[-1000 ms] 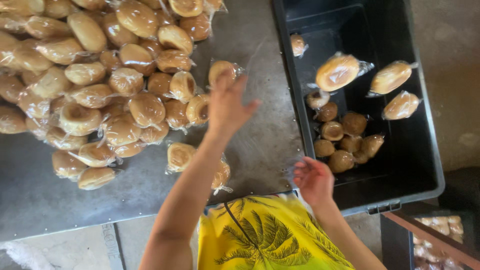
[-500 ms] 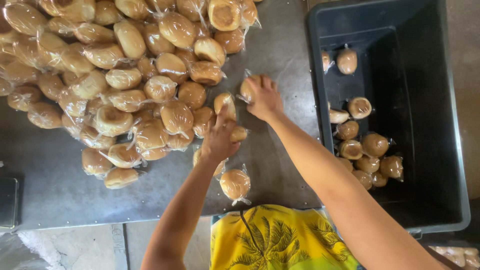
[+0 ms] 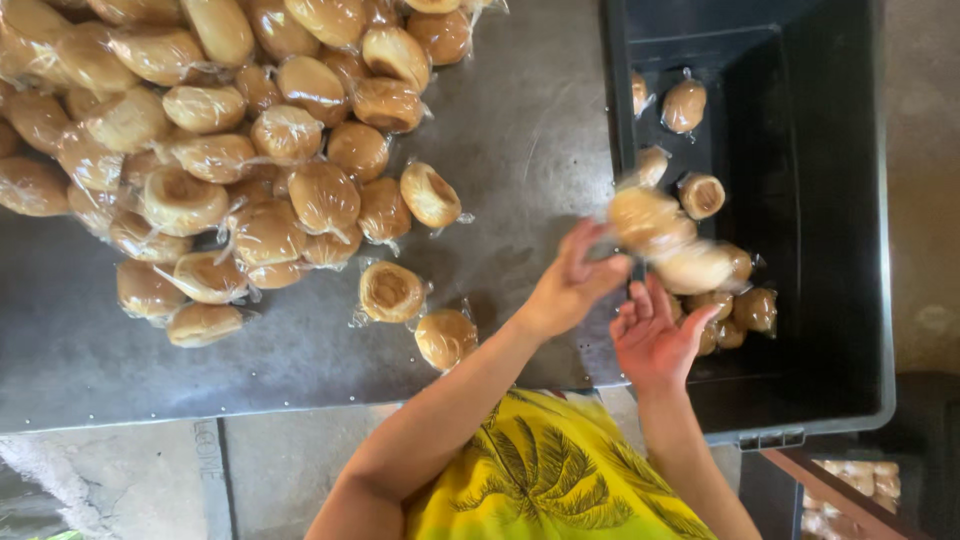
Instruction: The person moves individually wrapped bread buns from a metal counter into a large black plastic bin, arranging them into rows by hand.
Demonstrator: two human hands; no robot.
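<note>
A big heap of plastic-wrapped round buns covers the left of a grey metal table. My left hand is at the table's right edge with its fingers spread, and my right hand is palm up beside it over the rim of a black plastic crate. Two wrapped buns appear blurred in the air just past my fingertips, above the crate. I cannot see either hand gripping them. Several wrapped buns lie inside the crate.
Three loose buns lie on the table near my left forearm. Concrete floor shows below the table's front edge. A second container with wrapped buns sits at the lower right.
Both hands were reaching into the pile's edge and taking buns. They have swung right to the crate, and the buns have left my fingers.
</note>
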